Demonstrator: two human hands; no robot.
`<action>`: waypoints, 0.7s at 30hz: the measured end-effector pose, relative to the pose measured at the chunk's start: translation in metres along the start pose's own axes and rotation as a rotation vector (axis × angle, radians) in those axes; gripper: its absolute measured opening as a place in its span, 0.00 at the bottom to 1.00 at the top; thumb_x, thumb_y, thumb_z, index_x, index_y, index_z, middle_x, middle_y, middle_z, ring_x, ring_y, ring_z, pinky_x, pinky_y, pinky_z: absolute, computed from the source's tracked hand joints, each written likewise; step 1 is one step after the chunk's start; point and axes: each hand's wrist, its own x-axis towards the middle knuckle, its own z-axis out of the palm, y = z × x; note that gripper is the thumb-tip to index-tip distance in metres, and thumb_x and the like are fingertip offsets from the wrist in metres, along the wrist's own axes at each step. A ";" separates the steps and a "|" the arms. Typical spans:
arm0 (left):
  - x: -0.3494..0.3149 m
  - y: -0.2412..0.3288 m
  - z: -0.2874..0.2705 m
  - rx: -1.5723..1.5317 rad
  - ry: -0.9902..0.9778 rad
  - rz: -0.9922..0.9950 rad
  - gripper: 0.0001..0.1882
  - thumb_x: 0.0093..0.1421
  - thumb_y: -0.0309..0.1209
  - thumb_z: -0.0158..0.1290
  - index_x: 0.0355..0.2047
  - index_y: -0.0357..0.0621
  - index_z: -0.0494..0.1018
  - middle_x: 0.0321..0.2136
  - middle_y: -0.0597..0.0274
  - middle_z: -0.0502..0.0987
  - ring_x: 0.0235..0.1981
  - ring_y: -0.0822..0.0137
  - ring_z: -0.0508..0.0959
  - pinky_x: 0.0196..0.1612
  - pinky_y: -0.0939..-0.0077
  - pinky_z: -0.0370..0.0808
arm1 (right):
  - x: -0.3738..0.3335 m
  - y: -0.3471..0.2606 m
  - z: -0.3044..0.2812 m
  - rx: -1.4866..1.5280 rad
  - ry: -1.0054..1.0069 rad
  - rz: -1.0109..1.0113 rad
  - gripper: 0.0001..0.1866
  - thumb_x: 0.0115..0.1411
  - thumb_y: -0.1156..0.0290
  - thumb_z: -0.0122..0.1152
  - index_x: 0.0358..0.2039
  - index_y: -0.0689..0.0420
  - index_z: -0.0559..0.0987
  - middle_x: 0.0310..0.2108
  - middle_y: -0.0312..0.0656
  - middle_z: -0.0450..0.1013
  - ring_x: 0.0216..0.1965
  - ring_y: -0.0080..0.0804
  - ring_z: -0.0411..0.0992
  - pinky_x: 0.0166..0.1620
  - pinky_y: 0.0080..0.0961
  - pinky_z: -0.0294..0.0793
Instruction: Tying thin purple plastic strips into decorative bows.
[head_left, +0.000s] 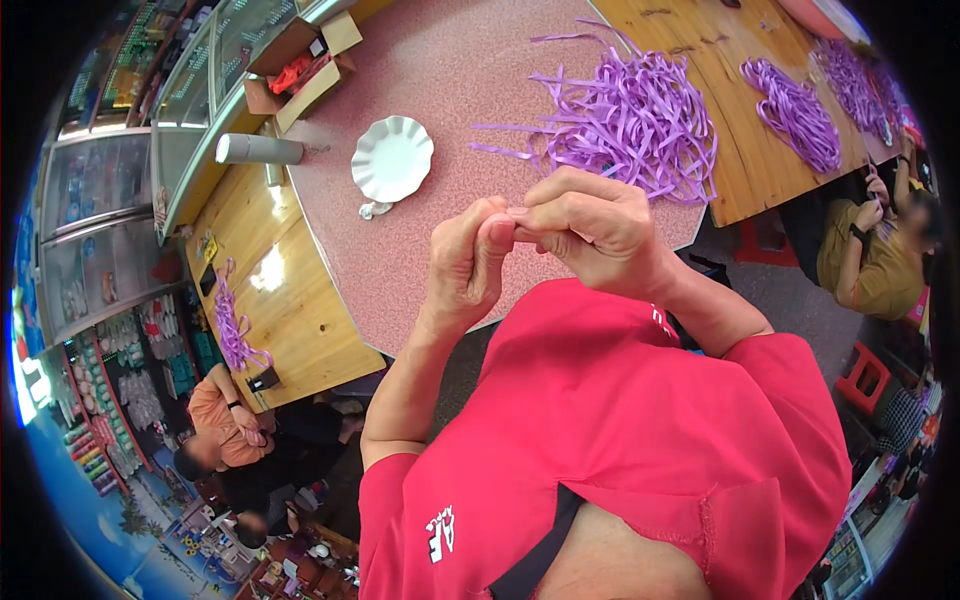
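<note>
Both my hands meet over the near part of a pink speckled tabletop (400, 270). My left hand (470, 255) is closed, thumb and fingers pinched together. Close against it, my right hand (590, 225) also pinches, its fingertips touching the left thumb and fingers. Whatever sits between the fingertips is hidden or too small to name. Beyond my right hand lies a large loose heap of purple ribbons (635, 120), some ends trailing left. A white scalloped dish (392, 158) stands to the left, with a small crumpled whitish scrap (374, 210) at its near edge.
A grey cylinder (260, 150) and an open cardboard box (308, 65) with red contents sit at the left. More purple ribbon bundles (795, 115) lie on the wooden table at right, others (238, 325) at left. Co-workers sit at left (225, 425) and right (875, 250). A red stool (862, 378) stands right.
</note>
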 end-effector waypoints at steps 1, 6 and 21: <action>-0.002 -0.002 0.001 -0.039 0.010 -0.068 0.17 0.70 0.36 0.42 0.28 0.37 0.68 0.18 0.63 0.65 0.17 0.72 0.66 0.21 0.77 0.61 | 0.000 0.003 0.001 0.044 -0.006 0.038 0.09 0.53 0.84 0.65 0.35 0.62 0.79 0.31 0.42 0.73 0.27 0.24 0.74 0.26 0.19 0.74; -0.008 -0.012 0.005 -0.482 0.038 -0.319 0.17 0.71 0.40 0.39 0.34 0.39 0.69 0.21 0.69 0.66 0.21 0.78 0.65 0.23 0.84 0.61 | -0.003 0.011 0.010 0.287 0.051 0.283 0.10 0.52 0.84 0.65 0.37 0.61 0.80 0.32 0.39 0.73 0.28 0.23 0.73 0.28 0.19 0.74; -0.028 -0.017 -0.002 -0.428 0.069 -0.410 0.10 0.66 0.29 0.50 0.45 0.38 0.69 0.33 0.70 0.69 0.30 0.81 0.67 0.32 0.87 0.66 | -0.032 0.038 0.014 0.361 0.008 0.512 0.09 0.57 0.84 0.61 0.39 0.62 0.79 0.36 0.39 0.71 0.38 0.23 0.72 0.39 0.17 0.76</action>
